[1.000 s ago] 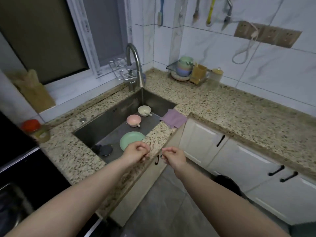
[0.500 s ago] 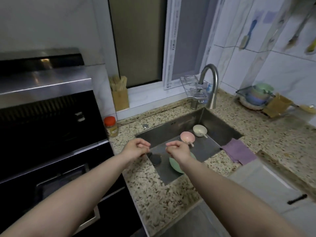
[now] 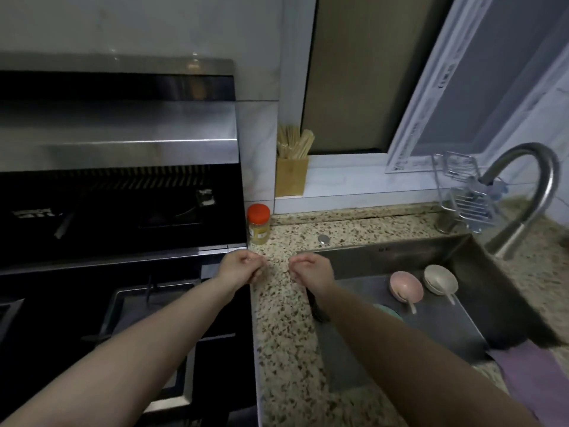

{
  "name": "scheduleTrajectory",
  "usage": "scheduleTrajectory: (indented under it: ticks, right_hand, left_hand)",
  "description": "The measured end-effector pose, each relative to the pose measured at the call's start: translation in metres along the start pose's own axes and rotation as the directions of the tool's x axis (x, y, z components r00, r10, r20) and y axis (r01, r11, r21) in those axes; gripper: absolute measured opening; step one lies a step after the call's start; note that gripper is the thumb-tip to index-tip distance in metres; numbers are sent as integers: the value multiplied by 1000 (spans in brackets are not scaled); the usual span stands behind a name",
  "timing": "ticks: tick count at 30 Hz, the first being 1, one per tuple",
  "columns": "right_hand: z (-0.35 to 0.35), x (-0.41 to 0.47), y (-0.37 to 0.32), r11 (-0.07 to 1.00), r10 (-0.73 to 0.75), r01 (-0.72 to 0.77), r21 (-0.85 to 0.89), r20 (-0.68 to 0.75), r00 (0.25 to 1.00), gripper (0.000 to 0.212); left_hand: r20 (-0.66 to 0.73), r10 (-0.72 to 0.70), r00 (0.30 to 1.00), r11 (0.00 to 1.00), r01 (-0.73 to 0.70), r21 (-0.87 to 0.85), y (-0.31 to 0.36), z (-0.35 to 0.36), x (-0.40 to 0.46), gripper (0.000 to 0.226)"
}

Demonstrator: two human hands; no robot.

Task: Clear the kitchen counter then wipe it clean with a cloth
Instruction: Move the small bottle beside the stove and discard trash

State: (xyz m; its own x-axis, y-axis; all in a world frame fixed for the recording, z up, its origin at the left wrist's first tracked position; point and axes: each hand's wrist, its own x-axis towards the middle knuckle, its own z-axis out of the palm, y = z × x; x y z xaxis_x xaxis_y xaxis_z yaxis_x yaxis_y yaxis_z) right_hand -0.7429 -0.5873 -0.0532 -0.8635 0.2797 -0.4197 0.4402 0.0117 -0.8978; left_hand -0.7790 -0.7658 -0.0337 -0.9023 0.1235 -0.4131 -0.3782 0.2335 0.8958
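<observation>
Speckled counter (image 3: 286,328) beside the sink (image 3: 400,252): both forearms reach forward above its left edge. Left hand (image 3: 241,268) and right hand (image 3: 312,269) hover close together, fingers curled inward, gripping nothing.

Left hand (image 3: 243,268), right hand (image 3: 311,270) near each other over counter (image 3: 286,334), both curled, empty; jar (image 3: 259,224) behind; pink bowl (image 3: 406,286), white bowl (image 3: 440,278) in sink (image 3: 400,257).

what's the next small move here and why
Probably reach the left hand to the jar: it stands on the counter by the stove, just ahead; that hand and the right hand seem empty, and the bowls already sit in the sink. The cloth can wait.
</observation>
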Motion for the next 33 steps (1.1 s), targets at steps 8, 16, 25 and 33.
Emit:
scheduleTrajectory:
  ticks: [8, 16, 25, 33]
  right_hand:
    - [27, 100, -44, 987, -65, 91, -136, 188, 980, 55]
    - [87, 177, -42, 899, -181, 273, -344, 276, 944, 94]
    - [95, 181, -42, 878, -237, 295, -376, 192, 952, 75]
    - [68, 132, -61, 884, -159, 235, -404, 213, 964, 60]
  left_hand:
    - [-121, -134, 984, 941, 88, -326, 17, 12, 49, 16]
    - [-124, -295, 947, 869, 213, -446, -5, 7, 52, 32]
    - [-174, -355, 918, 858, 247, -450, -24, -20, 27, 47]
    - [-221, -328, 919, 907, 241, -344, -29, -34, -4, 26]
